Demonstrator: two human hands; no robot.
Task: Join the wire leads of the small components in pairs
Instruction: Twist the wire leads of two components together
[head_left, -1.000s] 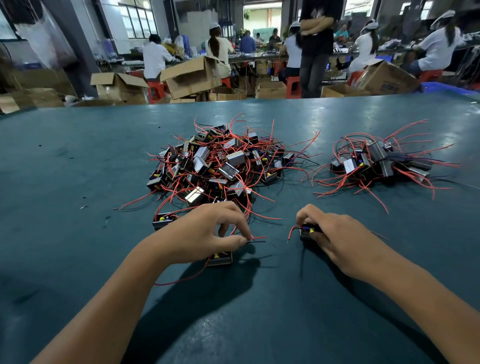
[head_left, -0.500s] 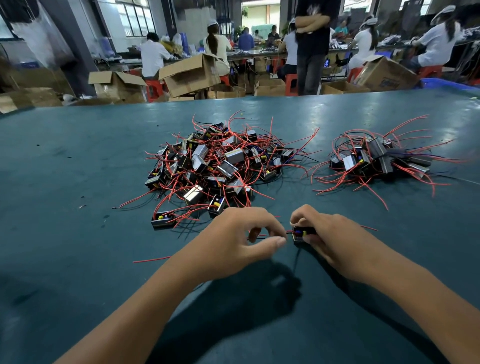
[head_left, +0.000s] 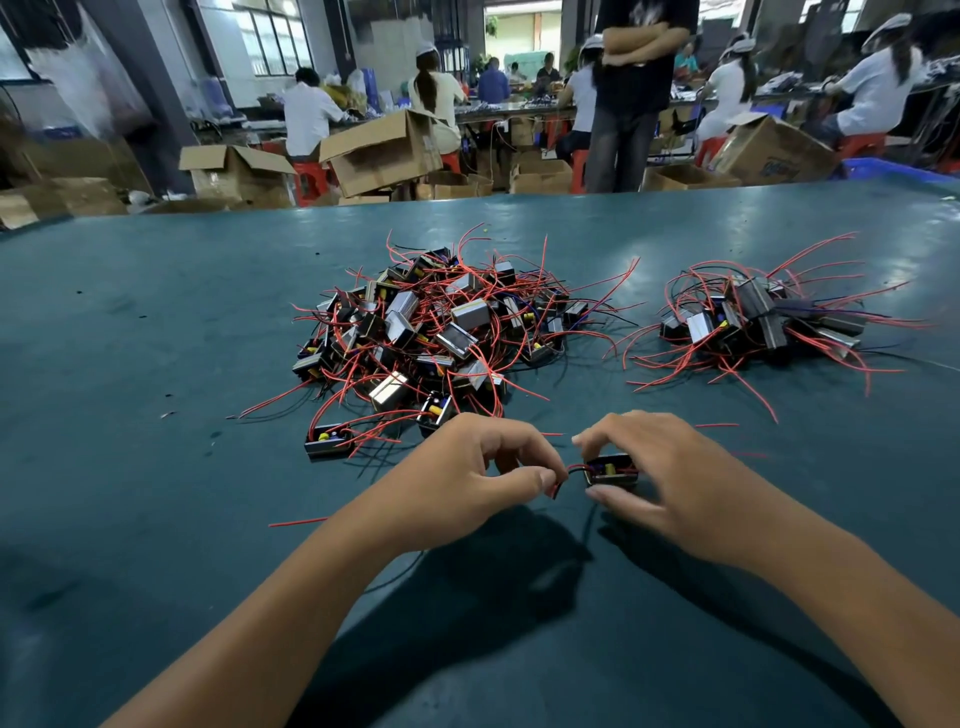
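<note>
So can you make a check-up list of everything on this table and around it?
Surface: teal table, a few small specks on it.
Job's things: big pile of components at centre; smaller pile to the right; one component in the right hand.
Clutter: loose red wire and a lone component near the left hand.
Fingers: left hand pinches the red lead; right hand grips the component.
Cables: red and black leads tangled through both piles.
Surroundings: cardboard boxes, red stools, seated workers, one person standing.
</note>
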